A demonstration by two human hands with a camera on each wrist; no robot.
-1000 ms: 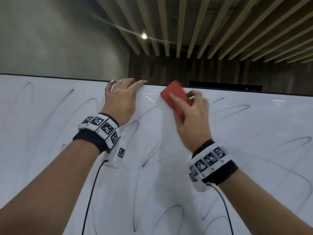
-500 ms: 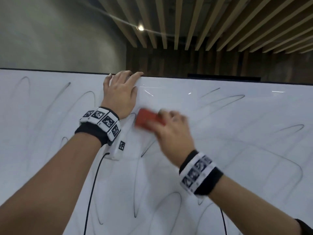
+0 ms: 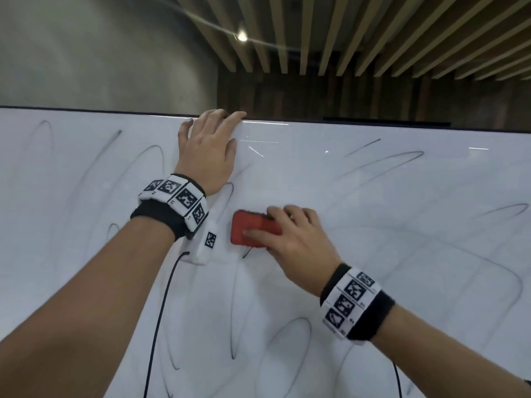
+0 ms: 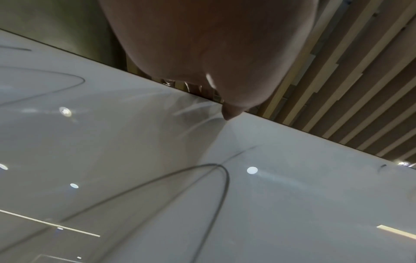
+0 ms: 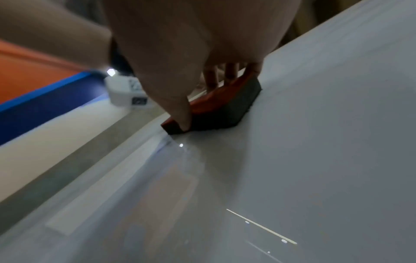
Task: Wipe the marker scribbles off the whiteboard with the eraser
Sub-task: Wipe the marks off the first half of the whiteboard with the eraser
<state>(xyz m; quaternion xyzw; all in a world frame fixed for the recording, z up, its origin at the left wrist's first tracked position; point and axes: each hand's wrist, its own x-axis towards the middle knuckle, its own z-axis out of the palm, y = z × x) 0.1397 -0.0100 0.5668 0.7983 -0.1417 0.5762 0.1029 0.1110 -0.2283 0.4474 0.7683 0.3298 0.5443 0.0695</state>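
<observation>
A large whiteboard (image 3: 373, 225) with looping grey marker scribbles (image 3: 382, 165) fills the head view. My right hand (image 3: 290, 239) grips a red eraser (image 3: 250, 231) with a dark felt underside (image 5: 227, 110), thumb on its near edge and fingers over the far edge, pressing it flat on the board just right of my left wrist. My left hand (image 3: 209, 150) lies flat on the board, fingers hooked over its top edge. A scribble loop (image 4: 202, 179) shows below the left palm (image 4: 202, 44) in the left wrist view.
The board's dark top edge (image 3: 373, 123) runs across the view; behind it are a grey wall and a slatted wooden ceiling (image 3: 373, 38). Black cables (image 3: 161, 311) hang from both wrist bands. An orange and blue surface (image 5: 33, 89) shows at the left of the right wrist view.
My right hand has swept the eraser down and left from near the board's top edge to beside my left wrist. The left hand has stayed on the top edge.
</observation>
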